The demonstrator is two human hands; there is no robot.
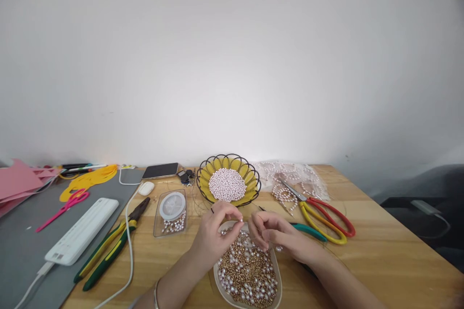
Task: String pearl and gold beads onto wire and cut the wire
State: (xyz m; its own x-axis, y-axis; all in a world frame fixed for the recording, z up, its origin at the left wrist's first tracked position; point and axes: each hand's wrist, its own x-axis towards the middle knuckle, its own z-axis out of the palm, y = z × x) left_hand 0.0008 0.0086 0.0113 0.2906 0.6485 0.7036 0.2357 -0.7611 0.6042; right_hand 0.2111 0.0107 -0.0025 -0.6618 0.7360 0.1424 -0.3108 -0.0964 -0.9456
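My left hand [214,232] pinches a tiny pale bead [241,220] between thumb and index fingertip. Close by on the right, my right hand [281,237] has its fingers closed together; what they grip is too small to make out. Both hands hover over the near-side tray [279,294], which holds mixed gold and pearl beads [248,270]. Just behind them stands a yellow basket [203,188] with a black wire rim, filled with small pale pink beads [227,184]. A teal-handled tool [311,231] lies partly hidden beneath my right hand.
Right of the basket lie beaded strands [284,198], a plastic bag [308,178] and red-yellow scissors [326,217]. At left are a clear box [170,212], pliers [112,246], a white cable [129,246], a power bank [82,231], a phone [160,170] and pink scissors [64,208].
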